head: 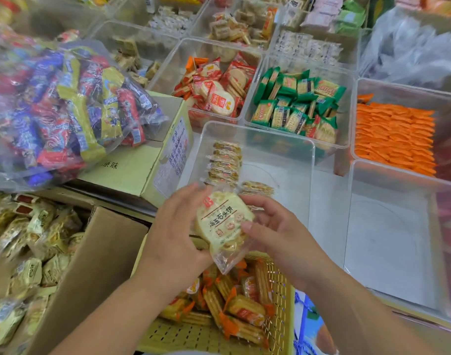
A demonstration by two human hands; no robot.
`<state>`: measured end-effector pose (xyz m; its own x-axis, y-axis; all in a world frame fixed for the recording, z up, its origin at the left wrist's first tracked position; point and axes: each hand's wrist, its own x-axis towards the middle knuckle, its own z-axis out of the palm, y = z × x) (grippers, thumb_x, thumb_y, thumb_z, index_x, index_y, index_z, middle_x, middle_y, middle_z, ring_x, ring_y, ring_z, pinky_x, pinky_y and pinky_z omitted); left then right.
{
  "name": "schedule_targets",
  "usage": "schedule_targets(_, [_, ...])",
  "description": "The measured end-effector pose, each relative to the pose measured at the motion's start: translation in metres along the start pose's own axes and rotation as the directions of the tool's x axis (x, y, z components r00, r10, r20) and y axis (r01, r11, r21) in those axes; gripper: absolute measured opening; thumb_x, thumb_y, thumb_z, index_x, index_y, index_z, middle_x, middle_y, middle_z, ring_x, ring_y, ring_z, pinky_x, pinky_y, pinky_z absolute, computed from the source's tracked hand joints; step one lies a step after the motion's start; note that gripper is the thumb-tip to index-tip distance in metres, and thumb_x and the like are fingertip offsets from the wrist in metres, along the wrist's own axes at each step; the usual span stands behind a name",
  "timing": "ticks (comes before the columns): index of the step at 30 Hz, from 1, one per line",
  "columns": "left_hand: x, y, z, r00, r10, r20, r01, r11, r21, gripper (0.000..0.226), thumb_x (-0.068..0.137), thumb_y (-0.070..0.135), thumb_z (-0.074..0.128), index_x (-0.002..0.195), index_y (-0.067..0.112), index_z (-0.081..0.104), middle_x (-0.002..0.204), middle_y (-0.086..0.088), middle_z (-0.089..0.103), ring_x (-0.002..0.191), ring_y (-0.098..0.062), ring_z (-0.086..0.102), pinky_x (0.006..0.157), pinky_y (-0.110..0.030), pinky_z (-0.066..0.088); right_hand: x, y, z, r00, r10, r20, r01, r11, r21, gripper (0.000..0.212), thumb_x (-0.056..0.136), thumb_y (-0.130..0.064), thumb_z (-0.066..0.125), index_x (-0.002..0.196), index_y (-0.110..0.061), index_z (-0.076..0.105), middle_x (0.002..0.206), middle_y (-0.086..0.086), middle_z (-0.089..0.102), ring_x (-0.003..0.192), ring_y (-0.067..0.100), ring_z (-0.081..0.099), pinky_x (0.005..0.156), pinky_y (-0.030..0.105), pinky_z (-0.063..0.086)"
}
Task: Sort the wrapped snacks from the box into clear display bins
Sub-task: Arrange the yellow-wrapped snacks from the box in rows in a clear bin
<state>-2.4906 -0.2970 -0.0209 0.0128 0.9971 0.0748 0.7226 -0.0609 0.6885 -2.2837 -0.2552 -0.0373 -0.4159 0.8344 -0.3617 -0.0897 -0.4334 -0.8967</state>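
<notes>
Now snack pkt (223, 221) betw. both grips (273, 226).

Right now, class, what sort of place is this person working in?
Probably a shop's snack display. Rows of clear bins hold sorted wrapped biscuits, a cardboard box holds stock, and both hands hold a pale packet.

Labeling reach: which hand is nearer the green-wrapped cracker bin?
Right. The right hand sits below the green-wrapped cracker bin; the left hand is farther left, across the packet.

Pale yellow wrapped snack (223, 221) tilted above near clear bin (257, 139), matching packets (225, 162) stacked inside
</notes>
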Motion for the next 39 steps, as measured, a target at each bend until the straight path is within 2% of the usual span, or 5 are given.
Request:
schedule_targets(10, [0.006, 0.004, 0.011, 0.869, -0.3, 0.394, 0.494, 0.472, -0.73, 0.053, 0.082, 0.017, 0.079, 0.13, 0.03, 0.065, 0.119, -0.008, 0.076, 0.11, -0.032, 0.073, 0.083, -0.039, 0.063, -0.004, 0.003, -0.016, 0.993, -0.084, -0.089, 0.08, 0.996, -0.047, 0.041, 0.088, -0.011, 0.069, 0.121, -0.035, 0.068, 0.116, 0.003, 0.073, 0.106, 0.024, 0.071, 0.083, 0.042, 0.062])
schedule_targets(22, [0.023, 0.002, 0.044, 0.963, 0.234, 0.135, -0.232, 0.972, -0.032, 0.046, 0.079, 0.03, 0.084, 0.124, 0.024, 0.074, 0.131, 0.005, 0.068, 0.121, -0.015, 0.063, 0.103, -0.035, 0.052, 0.011, 0.003, 0.002, 0.979, 0.167, -0.114, -0.113, 0.921, 0.373, 0.058, 0.09, -0.048, 0.071, 0.137, -0.017, 0.055, 0.128, 0.007, 0.069, 0.116, 0.026, 0.068, 0.084, 0.044, 0.059])
schedule_targets(32, [0.051, -0.063, 0.047, 0.858, -0.459, 0.229, 0.362, 0.858, 0.364, 0.117, 0.079, 0.069, 0.072, 0.163, 0.02, 0.006, 0.169, -0.007, 0.019, 0.153, -0.028, 0.025, 0.121, -0.044, 0.03, 0.122, -0.019, -0.083, 0.919, -0.243, -0.31, -0.139, 0.537, -0.832, 0.017, 0.096, -0.029, 0.066, 0.112, -0.033, 0.072, 0.093, -0.011, 0.072, 0.085, 0.014, 0.065, 0.066, 0.025, 0.045])
schedule_targets(36, [0.058, -0.075, 0.053, 0.792, -0.547, 0.271, 0.428, 0.815, 0.392, 0.134, 0.073, 0.074, 0.073, 0.163, 0.019, -0.01, 0.166, -0.008, 0.028, 0.143, -0.03, 0.044, 0.107, -0.043, 0.046, 0.169, 0.008, -0.096, 0.964, -0.015, -0.265, -0.261, 0.117, -0.958, 0.03, 0.096, -0.023, 0.056, 0.123, -0.027, 0.068, 0.117, 0.008, 0.07, 0.103, 0.032, 0.062, 0.08, 0.034, 0.052])
schedule_targets(39, [0.057, -0.08, 0.054, 0.796, -0.543, 0.267, 0.413, 0.81, 0.415, 0.135, 0.072, 0.078, 0.071, 0.162, 0.022, -0.014, 0.168, -0.006, 0.025, 0.142, -0.029, 0.047, 0.103, -0.042, 0.048, 0.183, 0.024, -0.095, 0.943, 0.186, -0.274, -0.319, 0.292, -0.901, 0.039, 0.096, -0.034, 0.059, 0.134, -0.026, 0.062, 0.128, 0.008, 0.065, 0.101, 0.026, 0.06, 0.073, 0.029, 0.05])
